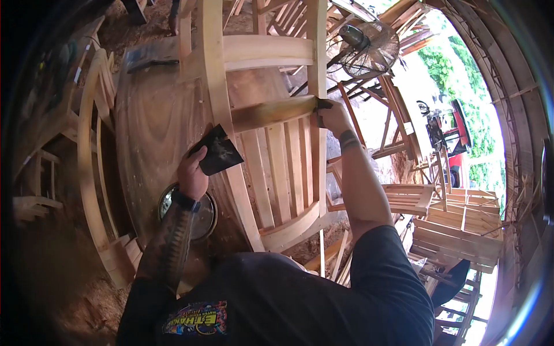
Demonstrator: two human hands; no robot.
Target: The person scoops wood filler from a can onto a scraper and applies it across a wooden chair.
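An unpainted wooden chair (217,75) with a slatted part (277,167) lies across a wooden work table (156,109) in front of me. My left hand (192,173) grips a black sheet of sandpaper (216,151) with a dusty patch, held over the chair's left post. On the right, my right hand (336,118) is closed on a small dark folded piece of sandpaper (321,109). That piece touches the right post where a darker crossbar (274,112) joins it. Fingers of the right hand are partly hidden.
Below my left wrist sits a round metal-rimmed dish (212,216). A dark-handled tool (153,65) lies at the table's far end. A pedestal fan (369,49) stands ahead to the right. More chair frames (89,155) are at left, and a slatted wooden piece (398,199) is at right.
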